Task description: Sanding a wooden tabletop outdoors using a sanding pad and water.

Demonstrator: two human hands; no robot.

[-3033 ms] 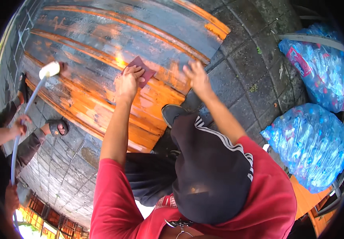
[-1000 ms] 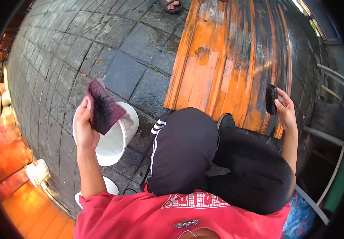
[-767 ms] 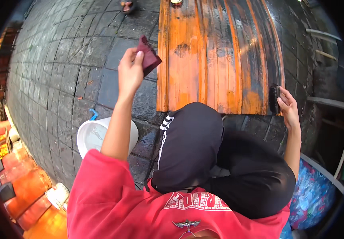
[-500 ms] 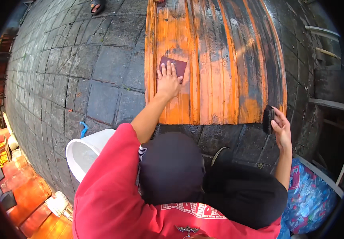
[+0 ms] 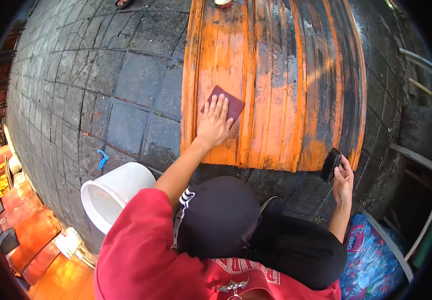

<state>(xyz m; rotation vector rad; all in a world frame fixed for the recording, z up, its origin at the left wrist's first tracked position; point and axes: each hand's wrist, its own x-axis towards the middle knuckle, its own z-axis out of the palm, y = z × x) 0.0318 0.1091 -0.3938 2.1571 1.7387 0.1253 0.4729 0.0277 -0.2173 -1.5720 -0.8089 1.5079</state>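
My left hand (image 5: 214,126) lies flat with its fingers stretched over a square maroon scouring pad (image 5: 235,107). It presses the pad on the pale orange strip near the left side of an orange ribbed sheet (image 5: 272,125). The sheet's right part carries dark, blackened streaks. By the sheet's near right corner, my right hand (image 5: 343,181) grips a black brush (image 5: 330,165), its dark bristles turned to the left. The brush is held up near the edge; I cannot tell whether it touches the sheet.
A white bucket (image 5: 118,192) lies tipped on the stone paving (image 5: 131,125) beside my left arm, with a blue scrap (image 5: 103,159) near it. At lower right sits a bag of plastic bottles (image 5: 371,260). Orange tiles (image 5: 36,237) fill the lower left; a sandaled foot (image 5: 122,4) stands far off.
My left hand has drawn the pad nearer to me along the strip, and the pad has turned slightly. My right hand keeps hold of the brush, which has tilted. The view has shifted a little.
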